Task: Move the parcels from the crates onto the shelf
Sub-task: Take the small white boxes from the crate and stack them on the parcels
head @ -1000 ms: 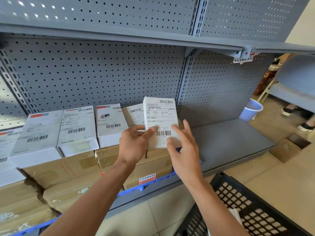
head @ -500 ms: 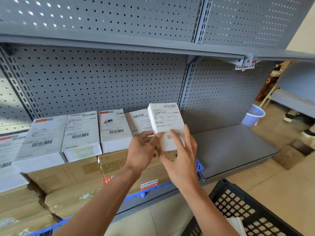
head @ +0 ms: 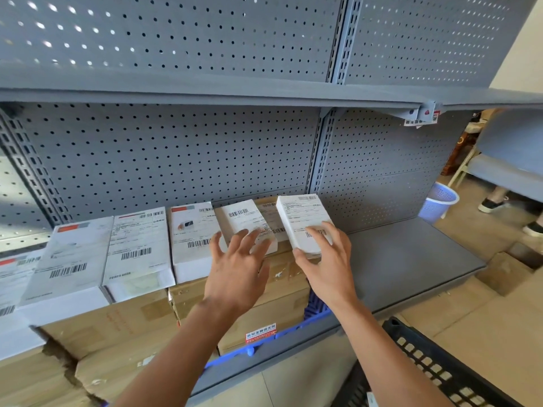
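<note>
The right hand (head: 329, 259) holds a white parcel (head: 302, 221) under its fingers, thumb at the near edge, atop the cardboard boxes (head: 264, 304) on the shelf (head: 411, 259), while the left hand (head: 238, 259) hovers with fingers spread just beside; released carelessly, it could slide off the box edge.

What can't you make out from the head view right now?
- Black crate: cut off by the lower edge, so its contents are hidden.
- White parcel: the right hand covers its near end; label print too small to read.
- Left hand: fingertips motion-blurred, contact with the neighbouring parcel unclear.
- Brown cartons: the forearms hide part of them.
</note>
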Demonstrator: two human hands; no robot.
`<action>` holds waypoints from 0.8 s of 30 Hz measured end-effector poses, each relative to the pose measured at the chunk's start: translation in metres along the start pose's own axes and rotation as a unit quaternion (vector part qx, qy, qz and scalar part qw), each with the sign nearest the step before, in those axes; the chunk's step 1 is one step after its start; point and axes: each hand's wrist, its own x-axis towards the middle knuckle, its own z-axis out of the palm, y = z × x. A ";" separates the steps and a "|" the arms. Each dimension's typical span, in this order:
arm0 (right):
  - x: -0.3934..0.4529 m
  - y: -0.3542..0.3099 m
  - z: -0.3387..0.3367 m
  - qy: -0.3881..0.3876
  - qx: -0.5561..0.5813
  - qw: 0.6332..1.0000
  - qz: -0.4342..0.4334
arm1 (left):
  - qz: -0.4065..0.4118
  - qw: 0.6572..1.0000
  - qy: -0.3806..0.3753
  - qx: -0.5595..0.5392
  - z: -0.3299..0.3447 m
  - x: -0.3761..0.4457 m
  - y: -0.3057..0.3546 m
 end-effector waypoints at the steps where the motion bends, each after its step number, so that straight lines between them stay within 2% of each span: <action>1: 0.003 0.002 0.003 -0.001 -0.006 1.000 -0.008 | -0.003 1.000 -0.007 0.007 0.002 0.000 -0.001; 12: 0.025 0.011 0.022 -0.090 -0.049 0.994 -0.041 | -0.016 0.999 -0.026 0.021 0.005 -0.002 -0.004; 24: 0.032 0.002 0.032 -0.119 -0.049 0.988 -0.083 | -0.024 0.999 -0.012 0.023 0.010 -0.001 -0.003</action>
